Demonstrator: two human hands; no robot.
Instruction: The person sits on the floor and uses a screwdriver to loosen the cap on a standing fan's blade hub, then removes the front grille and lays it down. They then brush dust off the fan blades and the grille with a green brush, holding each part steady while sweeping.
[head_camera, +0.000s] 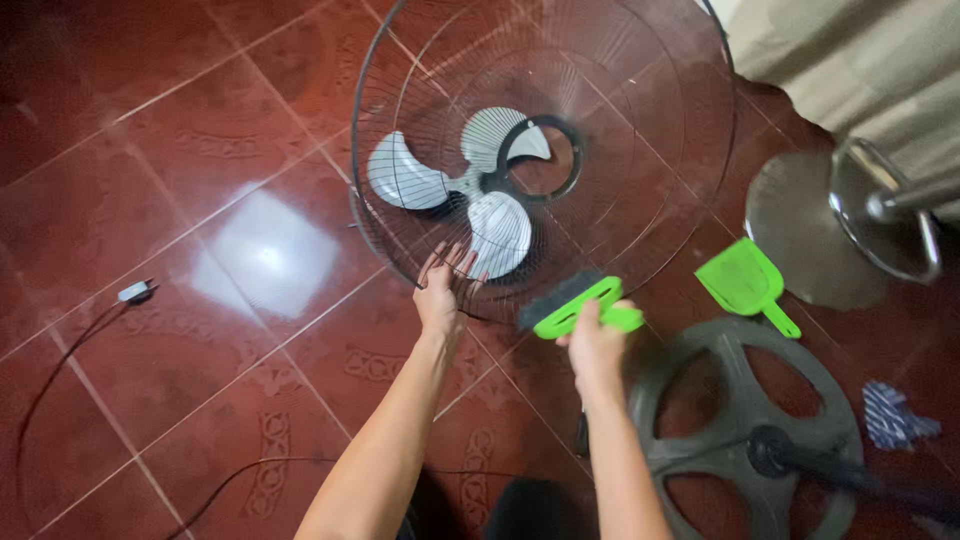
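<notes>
The left hand (441, 292) grips the lower rim of a round wire fan guard (640, 130), fingers spread and hooked through the wires, holding the guard tilted up off the red tiled floor (150, 150). Behind the guard, seen through its wires, sits a pale three-bladed fan blade (455, 185), with the guard's dark centre ring (540, 158) showing just right of the blade's hub. The right hand (592, 345) is closed around the handle of a green brush (578, 305), whose dark bristles touch the guard's bottom edge, just right of the left hand. A green dustpan (745, 282) lies on the floor to the right of the brush, near but apart from it. Below the dustpan is a dark round fan base (700, 400) with spokes, and a black pole (850, 478) runs from its middle toward the lower right. A striped cloth (893, 417) lies crumpled at the right of the base. Farther up on the right stands a shiny metal ring (890, 215) on a stem, its shadow falling on the tiles beside it, with a pale curtain (860, 60) behind. On the left, a black cord (60, 370) trails across the floor to a small plug (135, 292), well away from both hands.
</notes>
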